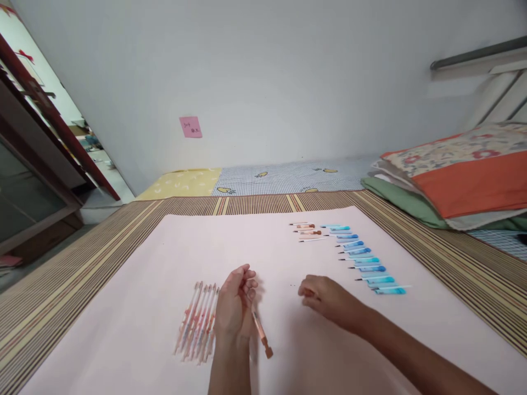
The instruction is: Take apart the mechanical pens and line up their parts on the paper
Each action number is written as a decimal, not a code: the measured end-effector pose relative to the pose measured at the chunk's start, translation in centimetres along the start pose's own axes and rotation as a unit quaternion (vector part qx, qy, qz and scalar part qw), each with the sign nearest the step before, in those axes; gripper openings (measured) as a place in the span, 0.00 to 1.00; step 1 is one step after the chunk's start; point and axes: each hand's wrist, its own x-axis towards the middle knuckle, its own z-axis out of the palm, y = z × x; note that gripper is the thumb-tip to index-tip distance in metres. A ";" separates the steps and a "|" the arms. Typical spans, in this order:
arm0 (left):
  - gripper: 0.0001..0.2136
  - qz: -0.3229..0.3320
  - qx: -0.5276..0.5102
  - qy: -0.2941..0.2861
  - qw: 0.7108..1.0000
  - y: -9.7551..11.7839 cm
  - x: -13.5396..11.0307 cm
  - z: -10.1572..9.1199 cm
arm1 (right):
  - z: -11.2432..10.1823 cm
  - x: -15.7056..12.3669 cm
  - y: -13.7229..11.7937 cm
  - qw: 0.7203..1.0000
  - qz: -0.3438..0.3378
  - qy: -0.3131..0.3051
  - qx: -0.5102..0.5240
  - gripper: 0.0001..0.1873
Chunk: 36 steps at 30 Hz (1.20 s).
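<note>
My left hand [234,304] has its fingers curled round a thin orange pen [262,333] that slants down to the right over a pale pink sheet [135,307]. Just left of that hand lies a row of several assembled pens [197,323], side by side. My right hand [325,299] rests on the sheet with fingers closed in a pinch; what they hold is too small to name. Beyond it, a column of several blue pen parts [364,258] runs diagonally, with a short column of orange parts [307,230] beside it.
The sheet lies on a striped woven mat [61,285] on a bed. Folded bedding and an orange-patterned pillow [461,175] are stacked at the right. A pink note [190,127] sticks on the white wall. A dark wooden cabinet [33,164] stands at the left.
</note>
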 end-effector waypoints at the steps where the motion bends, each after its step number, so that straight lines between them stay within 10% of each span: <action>1: 0.10 0.000 -0.005 0.002 1.000 0.1 0.1 -0.1 | 0.9 -0.6 -0.3 0.999 0.008 0.005 -0.031 0.07; 9: 0.08 -0.001 -0.013 0.014 1.000 0.2 0.7 -0.8 | 4.4 -0.6 -0.7 0.981 0.004 0.034 -0.188 0.12; 19: 0.08 -0.013 -0.009 0.008 1.000 -0.5 0.9 -0.9 | -3.0 6.5 6.4 0.968 0.109 0.141 -0.175 0.10; 36: 0.08 -0.041 -0.007 0.002 0.999 -1.2 0.7 -0.6 | -5.7 10.0 10.3 0.917 0.173 0.335 0.128 0.15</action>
